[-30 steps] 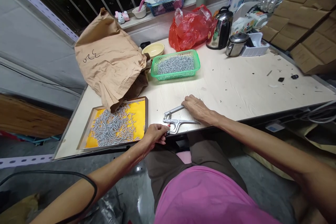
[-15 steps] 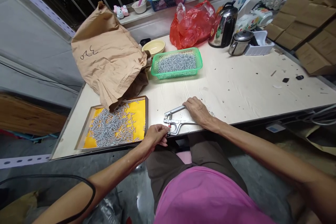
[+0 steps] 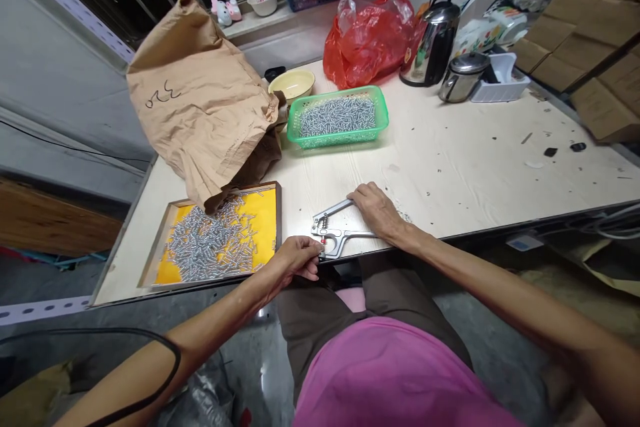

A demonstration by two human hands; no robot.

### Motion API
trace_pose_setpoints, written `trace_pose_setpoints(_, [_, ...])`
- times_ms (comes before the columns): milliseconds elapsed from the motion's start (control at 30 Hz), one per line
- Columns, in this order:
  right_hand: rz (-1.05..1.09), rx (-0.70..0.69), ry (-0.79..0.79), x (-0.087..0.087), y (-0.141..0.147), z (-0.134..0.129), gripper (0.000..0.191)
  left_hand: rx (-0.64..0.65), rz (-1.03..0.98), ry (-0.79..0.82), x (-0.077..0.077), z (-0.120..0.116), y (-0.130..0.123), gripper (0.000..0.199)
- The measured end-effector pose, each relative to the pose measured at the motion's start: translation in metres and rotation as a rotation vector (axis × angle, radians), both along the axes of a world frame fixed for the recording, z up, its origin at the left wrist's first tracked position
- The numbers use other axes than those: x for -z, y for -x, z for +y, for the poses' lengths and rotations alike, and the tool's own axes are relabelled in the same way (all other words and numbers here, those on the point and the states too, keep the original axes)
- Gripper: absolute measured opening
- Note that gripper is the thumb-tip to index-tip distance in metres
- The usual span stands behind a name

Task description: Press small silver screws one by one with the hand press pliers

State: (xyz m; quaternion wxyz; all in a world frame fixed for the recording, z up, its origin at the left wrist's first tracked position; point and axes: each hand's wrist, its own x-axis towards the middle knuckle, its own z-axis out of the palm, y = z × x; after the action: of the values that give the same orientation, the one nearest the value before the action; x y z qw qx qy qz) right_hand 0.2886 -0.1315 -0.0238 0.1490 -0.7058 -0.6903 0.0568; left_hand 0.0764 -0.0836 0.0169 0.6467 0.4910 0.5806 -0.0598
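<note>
My right hand [image 3: 378,211] is wrapped around the handles of silver hand-press pliers [image 3: 332,213], which lie at the table's front edge with their jaws to the left. A coil spring and a small red part show at the jaws. At the jaw end, my left hand [image 3: 301,257] is closed in a pinch; whatever lies between its fingertips is too small to make out. To its left, a shallow tray [image 3: 279,213] with a yellow bottom holds a heap of small silver metal pins [image 3: 210,247]. Similar pins fill a green plastic basket [image 3: 338,140] farther back.
A large brown paper bag [image 3: 200,100] leans over the tray's back edge. Behind the basket are a cream bowl [image 3: 293,83] and a red plastic bag [image 3: 367,40]. A kettle [image 3: 431,40] and a small metal pot [image 3: 463,77] stand back right. Dark scraps [image 3: 551,152] lie on the right.
The view has shifted slightly. Both hands keep the same places at the pliers, and the handles stand about as far apart as before.
</note>
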Motion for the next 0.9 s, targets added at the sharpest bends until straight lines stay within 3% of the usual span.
trace_pose_setpoints(200, [0.031,-0.135,0.053,-0.017,-0.008,-0.007,0.030,0.002,0.028,-0.003,0.000,-0.001,-0.001,0.022])
trace_pose_setpoints(333, [0.017,-0.242,0.109,-0.031,-0.011,-0.015,0.067,0.007,0.035,-0.007,0.000,-0.001,-0.002,0.012])
trace_pose_setpoints(400, [0.000,-0.244,0.132,-0.033,-0.011,-0.017,0.074,0.008,0.040,-0.015,-0.001,-0.001,-0.003,0.013])
trace_pose_setpoints(733, [-0.027,-0.173,0.075,-0.010,-0.001,-0.026,0.049,0.003,0.053,-0.067,-0.001,-0.003,-0.001,0.024])
trace_pose_setpoints(800, [-0.041,-0.149,0.071,-0.010,0.002,-0.028,0.047,0.091,0.110,-0.217,-0.003,-0.004,0.003,0.023])
trace_pose_setpoints(900, [-0.068,-0.128,0.071,-0.012,0.005,-0.029,0.044,0.317,0.196,-0.724,-0.006,-0.008,0.009,0.023])
